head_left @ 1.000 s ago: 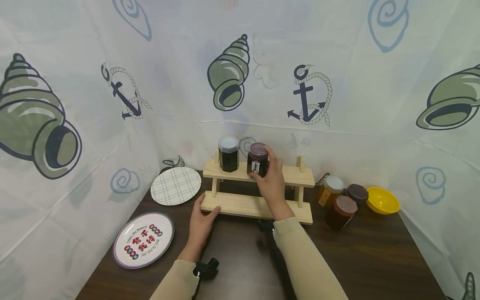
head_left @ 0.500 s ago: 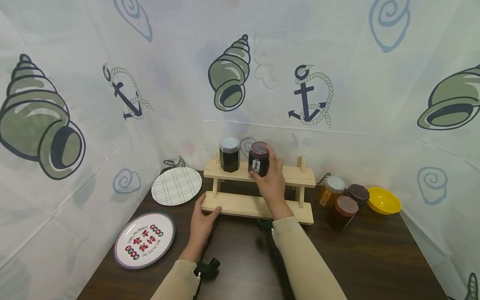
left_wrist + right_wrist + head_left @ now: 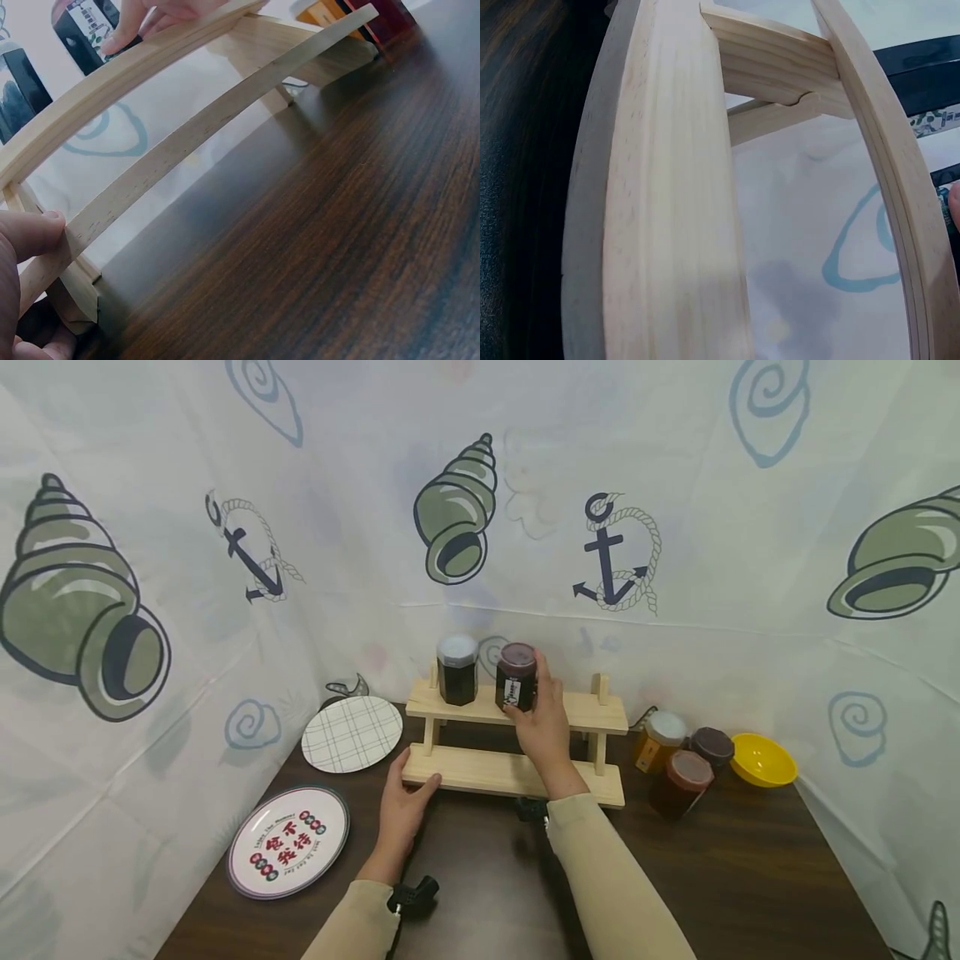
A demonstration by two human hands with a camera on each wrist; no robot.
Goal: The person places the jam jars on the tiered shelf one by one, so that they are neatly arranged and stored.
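Note:
A two-tier wooden shelf rack (image 3: 480, 768) stands on the dark table. My left hand (image 3: 402, 806) grips the left end of its lower board, with the thumb (image 3: 37, 229) on the front edge and fingers curled below. On the upper board, my right hand (image 3: 546, 727) holds a dark hexagonal jar (image 3: 516, 677) with a purplish lid and a small white label. Its fingers wrap the jar's right side and the thumb lies near the bottom of the front. Left of it, a dark jar with a white lid (image 3: 457, 670) stands upright on the same board.
To the right of the rack are an amber jar with a white lid (image 3: 660, 742), a reddish jar (image 3: 680, 783), a purple-lidded jar (image 3: 712, 747) and a yellow bowl (image 3: 763, 760). A checked plate (image 3: 352, 735) and a plate with red writing (image 3: 288, 843) lie left. Printed cloth hangs behind.
My right thumb has shifted slightly to the right on the front of the jar. The left hand and the rack stay as they were.

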